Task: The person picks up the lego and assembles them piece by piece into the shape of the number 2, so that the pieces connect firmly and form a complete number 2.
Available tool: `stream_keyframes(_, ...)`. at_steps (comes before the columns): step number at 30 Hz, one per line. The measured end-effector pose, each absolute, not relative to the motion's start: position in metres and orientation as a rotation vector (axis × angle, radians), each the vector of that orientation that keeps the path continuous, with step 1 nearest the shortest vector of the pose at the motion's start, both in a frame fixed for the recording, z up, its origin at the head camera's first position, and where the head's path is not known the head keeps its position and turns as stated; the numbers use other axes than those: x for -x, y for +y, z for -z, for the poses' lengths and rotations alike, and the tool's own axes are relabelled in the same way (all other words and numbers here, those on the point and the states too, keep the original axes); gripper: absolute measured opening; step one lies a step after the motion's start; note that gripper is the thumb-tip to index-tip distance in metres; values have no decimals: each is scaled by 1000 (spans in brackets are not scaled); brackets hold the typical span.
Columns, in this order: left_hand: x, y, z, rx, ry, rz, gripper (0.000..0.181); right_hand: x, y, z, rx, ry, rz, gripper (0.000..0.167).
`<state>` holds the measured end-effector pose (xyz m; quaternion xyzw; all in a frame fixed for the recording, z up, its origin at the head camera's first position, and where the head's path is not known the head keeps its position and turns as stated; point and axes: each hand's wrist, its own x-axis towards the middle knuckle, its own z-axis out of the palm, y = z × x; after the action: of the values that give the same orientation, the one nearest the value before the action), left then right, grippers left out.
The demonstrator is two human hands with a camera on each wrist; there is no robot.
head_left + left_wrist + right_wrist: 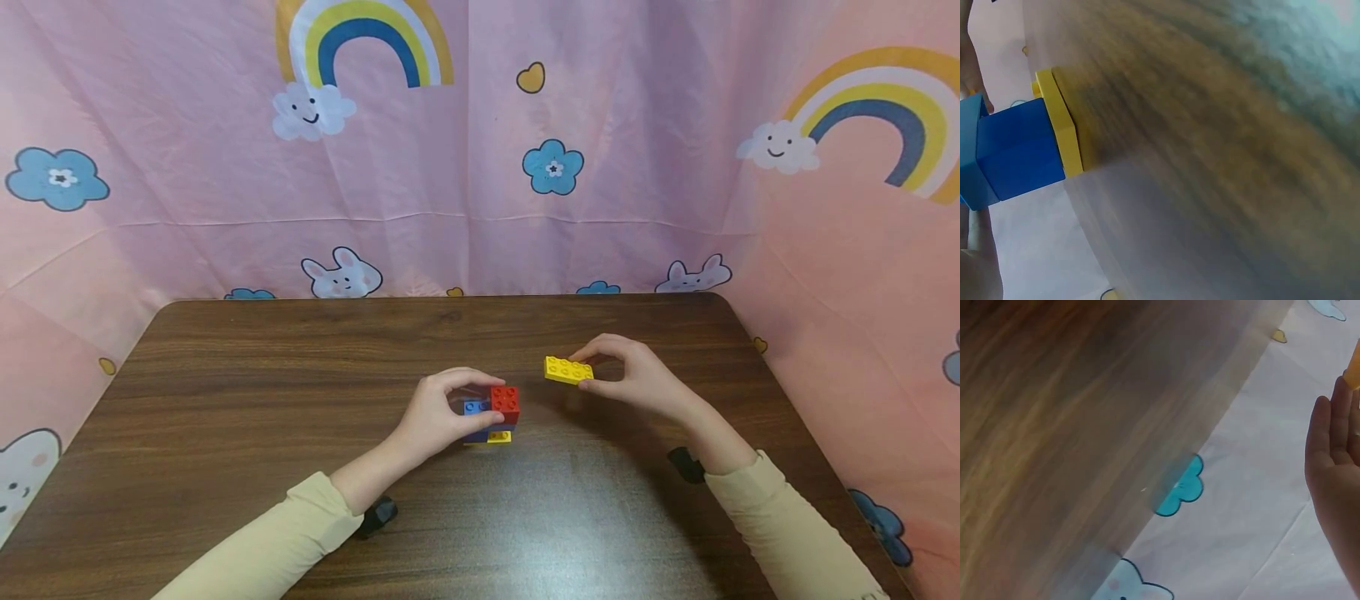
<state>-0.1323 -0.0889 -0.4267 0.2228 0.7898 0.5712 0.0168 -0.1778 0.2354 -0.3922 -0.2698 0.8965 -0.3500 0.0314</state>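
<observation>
My left hand (435, 421) grips a small stack of toy building bricks between thumb and fingers, at the red brick (505, 402) on its top right. Beside the red one sits a light blue brick (472, 407); darker blue lies beneath, and a yellow brick (500, 437) forms the bottom. The left wrist view shows the blue side (1019, 150) and yellow base (1063, 125) close to the tabletop. To the right, my right hand (637, 379) pinches a yellow brick (564, 369) by its right end, studs up, above the table. Only that brick's edge (1354, 370) enters the right wrist view.
Both hands work over a dark wood-grain table (285, 375) with rounded back corners. A pink curtain (465, 183) printed with rainbows and rabbits hangs behind and along both sides. Dark devices (377, 517) show under the wrists.
</observation>
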Motion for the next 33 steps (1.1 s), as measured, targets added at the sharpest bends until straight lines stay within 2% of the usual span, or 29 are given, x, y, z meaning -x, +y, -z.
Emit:
stream_keyframes(14, 132, -89, 425, -684, 2456, -1760, 38, 166, 222, 380, 1043, 2724, 1103, 32)
stream_keyframes(33, 132, -89, 426, -693, 2467, -1739, 38, 149, 205, 369, 1173, 2651, 1135, 33)
